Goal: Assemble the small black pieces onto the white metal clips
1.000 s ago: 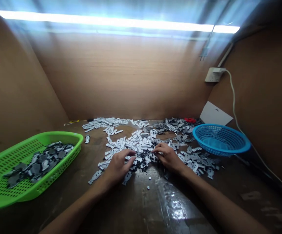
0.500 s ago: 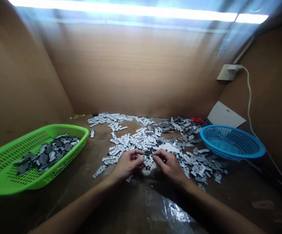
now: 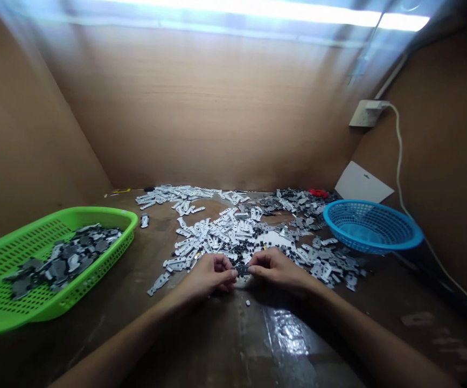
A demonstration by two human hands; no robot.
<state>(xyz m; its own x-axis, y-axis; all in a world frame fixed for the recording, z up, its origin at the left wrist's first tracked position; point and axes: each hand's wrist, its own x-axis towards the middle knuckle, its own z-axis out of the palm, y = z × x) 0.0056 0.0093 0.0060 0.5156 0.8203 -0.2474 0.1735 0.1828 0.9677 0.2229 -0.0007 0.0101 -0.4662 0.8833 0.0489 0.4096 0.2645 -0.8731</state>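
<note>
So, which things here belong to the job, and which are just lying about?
Job: left hand, right hand, dark piece between them, white pieces, green tray, grey pieces, probably blue basket.
Lying about: white card, wall socket, cable, red item.

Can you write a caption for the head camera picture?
The left hand and right hand pinch a small dark part over scattered white pieces, between a green tray and a blue basket.

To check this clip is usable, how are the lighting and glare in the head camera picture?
Head view: the tube light blows out white along the top edge; its glare shines on the wooden table, low in the frame.
</note>
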